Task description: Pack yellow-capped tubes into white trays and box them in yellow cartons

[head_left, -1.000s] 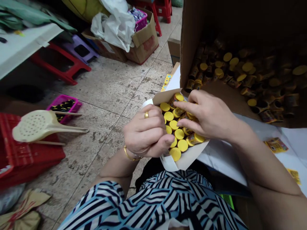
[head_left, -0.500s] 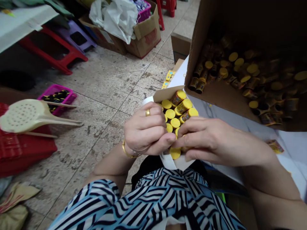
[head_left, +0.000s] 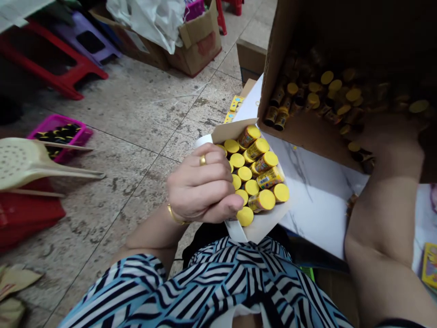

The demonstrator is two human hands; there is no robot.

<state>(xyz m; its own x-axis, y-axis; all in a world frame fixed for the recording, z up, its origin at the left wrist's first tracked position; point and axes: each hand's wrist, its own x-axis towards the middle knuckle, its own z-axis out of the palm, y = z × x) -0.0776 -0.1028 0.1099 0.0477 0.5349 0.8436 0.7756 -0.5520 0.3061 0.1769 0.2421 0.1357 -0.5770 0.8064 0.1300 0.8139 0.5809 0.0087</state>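
My left hand (head_left: 206,182) is closed over the left side of a small white cardboard box (head_left: 235,130), its fingers curled over the edge. Packed in that box are several small tubs with yellow lids (head_left: 266,199) and printed sides, some upright, some tilted. My right hand (head_left: 392,132) reaches into a large brown carton (head_left: 269,77), dark and blurred there, so its fingers cannot be made out. Around it in the carton lies a loose heap of the same yellow-lidded tubs (head_left: 313,100).
The carton rests on a white marbled tabletop (head_left: 314,196). A yellow printed packet (head_left: 429,266) lies at the right edge. On the floor to my left are a pink basket (head_left: 87,132) of black pieces, a cream plastic stool (head_left: 20,164) and a red stool (head_left: 54,73).
My right hand has left the small box and gone right into the large carton. More tubs in the small box now show. My left hand keeps its grip on the box.
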